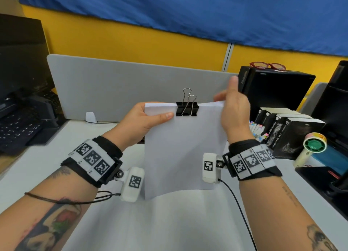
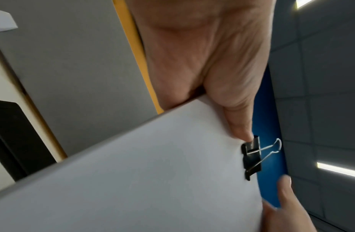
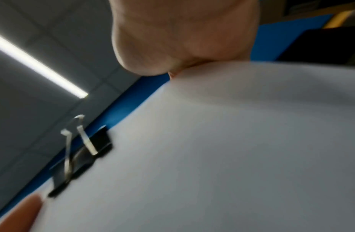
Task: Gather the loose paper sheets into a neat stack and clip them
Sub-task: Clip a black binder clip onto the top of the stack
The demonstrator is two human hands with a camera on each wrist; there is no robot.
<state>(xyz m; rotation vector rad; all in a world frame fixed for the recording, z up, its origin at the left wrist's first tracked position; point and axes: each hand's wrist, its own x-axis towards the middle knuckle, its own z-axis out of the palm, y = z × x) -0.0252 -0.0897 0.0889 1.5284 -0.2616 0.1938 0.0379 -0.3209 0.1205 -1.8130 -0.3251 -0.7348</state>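
A stack of white paper sheets (image 1: 180, 152) stands upright above the desk, its edges aligned. A black binder clip (image 1: 187, 109) with silver wire handles clamps the middle of its top edge. My left hand (image 1: 158, 118) pinches the top left corner, with the thumb across the front and ending just beside the clip. My right hand (image 1: 226, 107) grips the top right corner, with the fingers behind the sheets. In the left wrist view the thumb (image 2: 238, 122) touches the clip (image 2: 252, 157) on the paper (image 2: 152, 172). The right wrist view shows the clip (image 3: 89, 153) and the bowed paper (image 3: 232, 149).
A grey divider panel (image 1: 131, 85) stands behind the sheets. A black keyboard (image 1: 20, 126) and a monitor sit at the left. At the right are black boxes (image 1: 278, 88) with red glasses (image 1: 267, 65) on top, books (image 1: 290, 130), markers and a small hand fan (image 1: 312, 147).
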